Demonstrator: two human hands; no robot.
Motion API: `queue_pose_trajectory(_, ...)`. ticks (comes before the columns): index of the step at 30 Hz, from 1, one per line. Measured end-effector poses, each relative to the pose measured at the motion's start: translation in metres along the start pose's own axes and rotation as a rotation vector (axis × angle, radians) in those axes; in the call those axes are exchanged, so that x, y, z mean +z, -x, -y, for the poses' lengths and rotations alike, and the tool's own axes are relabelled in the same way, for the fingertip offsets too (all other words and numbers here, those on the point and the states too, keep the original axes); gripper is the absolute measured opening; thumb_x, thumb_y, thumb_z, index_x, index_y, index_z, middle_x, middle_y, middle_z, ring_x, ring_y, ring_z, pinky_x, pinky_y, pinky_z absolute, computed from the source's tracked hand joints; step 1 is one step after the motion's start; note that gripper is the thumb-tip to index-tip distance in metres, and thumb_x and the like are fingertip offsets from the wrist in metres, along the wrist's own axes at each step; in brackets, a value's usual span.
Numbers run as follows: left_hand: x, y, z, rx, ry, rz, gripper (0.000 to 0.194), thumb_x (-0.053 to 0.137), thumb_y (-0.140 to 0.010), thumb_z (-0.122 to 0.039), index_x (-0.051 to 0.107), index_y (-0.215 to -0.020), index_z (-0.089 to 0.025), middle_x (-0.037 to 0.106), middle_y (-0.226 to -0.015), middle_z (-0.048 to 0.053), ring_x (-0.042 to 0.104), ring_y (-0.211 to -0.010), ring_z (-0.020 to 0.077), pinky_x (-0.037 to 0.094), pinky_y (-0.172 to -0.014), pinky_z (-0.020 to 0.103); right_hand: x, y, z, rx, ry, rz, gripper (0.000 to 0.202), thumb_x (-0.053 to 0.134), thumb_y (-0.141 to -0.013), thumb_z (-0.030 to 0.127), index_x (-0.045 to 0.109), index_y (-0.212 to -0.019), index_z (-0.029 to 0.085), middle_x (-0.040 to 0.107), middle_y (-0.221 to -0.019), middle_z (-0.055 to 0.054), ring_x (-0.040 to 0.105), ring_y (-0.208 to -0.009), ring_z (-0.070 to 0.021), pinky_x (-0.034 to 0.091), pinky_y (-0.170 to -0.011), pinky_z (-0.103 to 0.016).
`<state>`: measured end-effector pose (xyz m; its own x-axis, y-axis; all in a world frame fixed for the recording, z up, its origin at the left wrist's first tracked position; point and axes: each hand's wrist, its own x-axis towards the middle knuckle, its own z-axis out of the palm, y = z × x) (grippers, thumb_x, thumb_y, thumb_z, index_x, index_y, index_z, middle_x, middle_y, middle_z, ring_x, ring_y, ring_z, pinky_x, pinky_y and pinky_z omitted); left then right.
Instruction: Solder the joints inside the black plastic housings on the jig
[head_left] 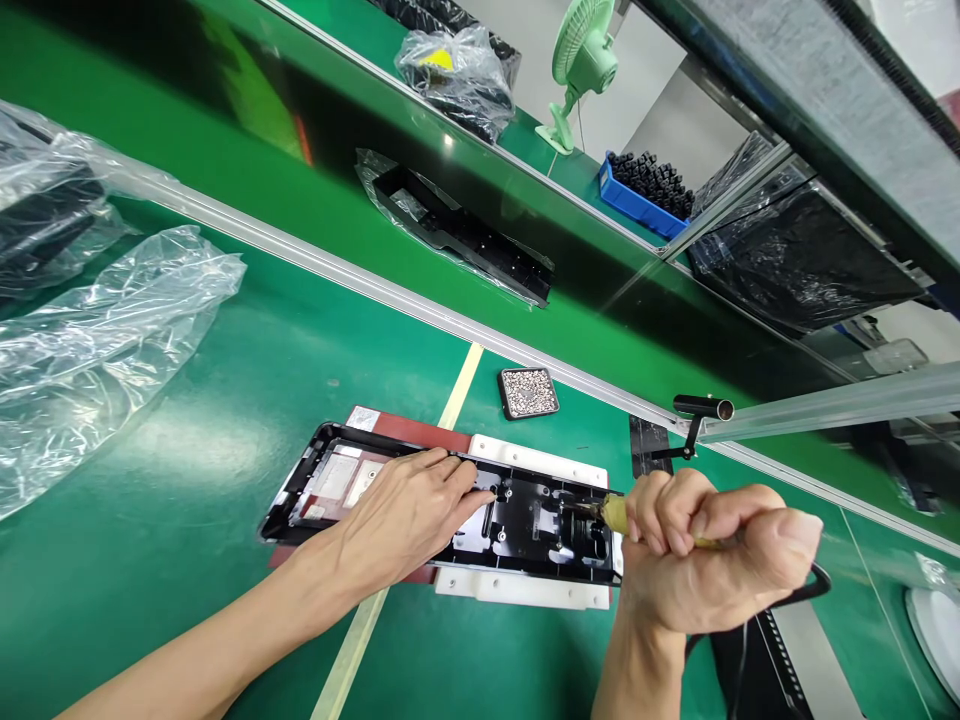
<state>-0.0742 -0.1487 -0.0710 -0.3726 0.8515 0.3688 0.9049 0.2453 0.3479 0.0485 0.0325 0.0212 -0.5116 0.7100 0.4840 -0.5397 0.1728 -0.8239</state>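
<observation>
A long black plastic housing lies inside up in a fixture with white side blocks and a reddish-brown base. My left hand rests across the housing's middle, fingers extended over its far wall and inside; it grips nothing that I can see. A soldering iron with a yellowish handle and a dark cord is held in my right hand, whose fingers are wrapped round it. Its metal tip points left into the housing's right part; whether it touches is unclear.
Beyond the fixture sits a small black tray of tiny metal pieces. A black tube holder stands by the metal rail. Another bagged black housing lies on the green belt. Clear plastic bags cover the left side.
</observation>
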Motion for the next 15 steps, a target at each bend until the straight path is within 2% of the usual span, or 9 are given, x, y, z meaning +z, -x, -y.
queue_pose_trajectory(7, 0.0000, 0.0003, -0.0006, -0.003, 0.003, 0.007, 0.031, 0.049, -0.103, -0.035, 0.052, -0.076, -0.020, 0.057, -0.064, 0.000, 0.059, -0.063, 0.0225, 0.041, -0.056, 0.036, 0.0007, 0.0003, 0.0007, 0.006, 0.005, 0.006, 0.043, 0.026, -0.100, 0.026, 0.052, -0.066, 0.020, 0.039, -0.045, 0.005, 0.032, -0.033, -0.0085, 0.033, -0.030, -0.019)
queue_pose_trajectory(15, 0.0012, 0.0005, 0.0002, 0.010, -0.011, 0.015, 0.030, 0.049, -0.103, -0.035, 0.053, -0.077, -0.020, 0.058, -0.064, 0.000, 0.059, -0.063, 0.0223, 0.042, -0.058, 0.036, 0.0003, 0.0014, 0.0002, 0.012, 0.004, -0.022, 0.038, 0.033, -0.098, 0.026, 0.051, -0.065, 0.020, 0.040, -0.045, 0.006, 0.033, -0.032, -0.0079, 0.034, -0.031, -0.019)
